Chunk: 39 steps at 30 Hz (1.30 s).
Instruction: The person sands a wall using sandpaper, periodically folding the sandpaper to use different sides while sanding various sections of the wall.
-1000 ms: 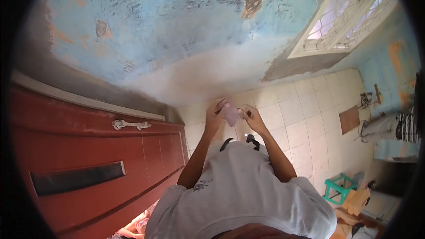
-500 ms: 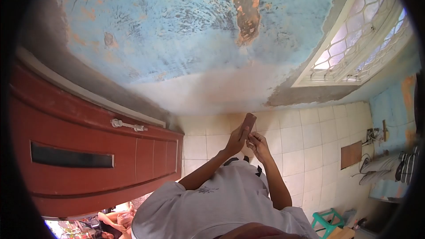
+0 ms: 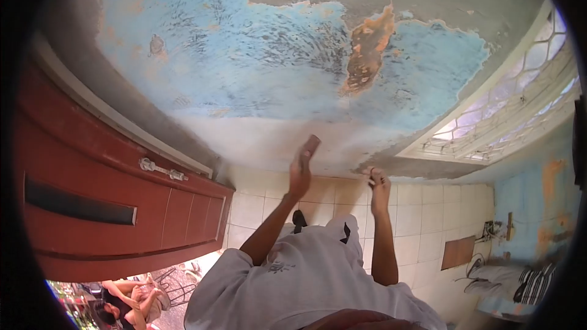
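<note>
My left hand [image 3: 301, 171] is closed around a reddish-brown, flat rectangular sanding block [image 3: 312, 143], whose far end sticks out past the fingers. It is raised in front of the lower, whitish part of the wall [image 3: 244, 137]; whether the block touches the wall I cannot tell. To the right, my right hand [image 3: 378, 182] is held up with loosely bent fingers apart and nothing visible in them. Above both hands the wall shows scuffed blue paint [image 3: 281, 79] with a bare brownish patch [image 3: 369, 55].
A red door [image 3: 110, 177] with a white bolt stands at the left. Beyond it, a seated person [image 3: 131, 302] is outside. A grilled window [image 3: 501, 116] is at the right. Pale tiles [image 3: 409, 220] cover the floor, with a brown board [image 3: 458, 253] and striped cloth [image 3: 535, 284] further right.
My hands have separated: the right has let go of the block and moved right. My left hand has carried the block up and left toward the wall. The view has tilted and shifted.
</note>
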Available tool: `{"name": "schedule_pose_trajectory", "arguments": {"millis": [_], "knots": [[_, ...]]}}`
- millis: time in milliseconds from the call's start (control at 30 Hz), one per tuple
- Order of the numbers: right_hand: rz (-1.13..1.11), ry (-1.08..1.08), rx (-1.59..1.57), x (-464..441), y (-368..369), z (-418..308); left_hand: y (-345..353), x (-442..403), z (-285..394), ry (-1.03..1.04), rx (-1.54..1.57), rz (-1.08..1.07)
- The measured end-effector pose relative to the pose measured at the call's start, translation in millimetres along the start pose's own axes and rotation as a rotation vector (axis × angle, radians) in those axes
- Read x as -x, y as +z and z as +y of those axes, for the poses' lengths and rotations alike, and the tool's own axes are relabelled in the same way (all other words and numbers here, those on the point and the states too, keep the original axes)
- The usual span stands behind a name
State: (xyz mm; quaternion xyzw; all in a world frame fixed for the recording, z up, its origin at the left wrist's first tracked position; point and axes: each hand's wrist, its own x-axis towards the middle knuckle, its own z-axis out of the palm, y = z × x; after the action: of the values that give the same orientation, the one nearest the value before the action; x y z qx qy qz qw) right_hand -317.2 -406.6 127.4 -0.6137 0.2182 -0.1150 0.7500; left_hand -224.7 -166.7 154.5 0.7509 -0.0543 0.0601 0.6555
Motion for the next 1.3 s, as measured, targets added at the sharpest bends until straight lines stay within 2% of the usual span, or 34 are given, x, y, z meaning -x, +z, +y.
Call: {"name": "schedule_pose_trajectory", "arguments": {"millis": [33,67,100,167,200,233,300,333,400,433,500,600,667,733,767,800,867,900,967,1000,1067,1100,1133,1200,1233,1300], "knots": [[0.02,-0.033,-0.03,-10,1,-18,-9,-13,-3,0.121,0.012,0.115],[0.004,-0.037,-0.032,-24,-4,-27,-24,-25,8,0.133,-0.016,0.182],[0.012,-0.119,0.046,-40,-10,-35,-44,-41,16,0.121,0.025,0.159],[0.001,-0.203,0.122,-68,-12,-55,-70,-70,55,0.257,-0.007,0.287],[0.058,-0.371,0.218,-80,-9,-73,-76,-89,70,0.375,0.122,0.35],[0.114,-0.541,0.309,-91,-4,-93,-89,-98,97,0.367,-0.092,0.416],[0.115,-0.826,0.365,-104,3,-142,-96,-125,157,0.692,-0.156,0.465],[0.088,-0.832,0.358,-113,5,-163,-97,-138,183,0.763,-0.191,0.491],[0.216,-1.109,0.434,-131,2,-197,-97,-170,221,0.907,-0.232,0.545],[0.204,-1.113,0.421,-137,-5,-213,-95,-188,236,0.984,-0.231,0.567],[0.478,-1.268,0.707,-147,-24,-237,-82,-214,264,0.987,-0.322,0.619],[0.587,-1.33,0.599,-167,-53,-250,-25,-239,273,0.96,-0.421,0.717],[0.607,-1.31,0.653,-173,-73,-257,32,-227,259,0.875,-0.295,0.649],[0.637,-1.31,0.654,-185,-88,-255,91,-215,234,0.987,-0.38,0.591],[0.622,-1.281,0.675,-187,-96,-255,113,-204,229,0.978,-0.424,0.474],[0.629,-1.281,0.67,-190,-105,-255,115,-205,228,0.986,-0.424,0.471],[0.588,-1.286,0.614,-196,-126,-258,100,-212,228,1.063,-0.958,0.331],[0.607,-1.309,0.644,-198,-139,-263,86,-225,237,1.028,-0.923,0.44],[0.558,-1.268,0.577,-213,-165,-264,79,-242,273,0.973,-0.376,0.704],[0.496,-1.229,0.516,-225,-180,-264,92,-238,291,0.985,-0.368,0.695],[0.43,-1.168,0.521,-246,-200,-260,115,-227,317,0.709,-0.026,0.71],[0.437,-1.194,0.605,-244,-203,-263,141,-222,306,0.895,-0.227,0.741],[0.444,-1.221,0.689,-241,-205,-266,167,-214,294,0.899,-0.227,0.738],[0.44,-1.232,0.546,-242,-206,-265,207,-193,276,1.069,-0.831,0.357],[0.409,-1.208,0.531,-242,-212,-268,206,-193,278,1.076,-0.824,0.35],[0.366,-1.203,0.612,-253,-234,-273,191,-199,290,1.247,-1.063,0.265]]}}
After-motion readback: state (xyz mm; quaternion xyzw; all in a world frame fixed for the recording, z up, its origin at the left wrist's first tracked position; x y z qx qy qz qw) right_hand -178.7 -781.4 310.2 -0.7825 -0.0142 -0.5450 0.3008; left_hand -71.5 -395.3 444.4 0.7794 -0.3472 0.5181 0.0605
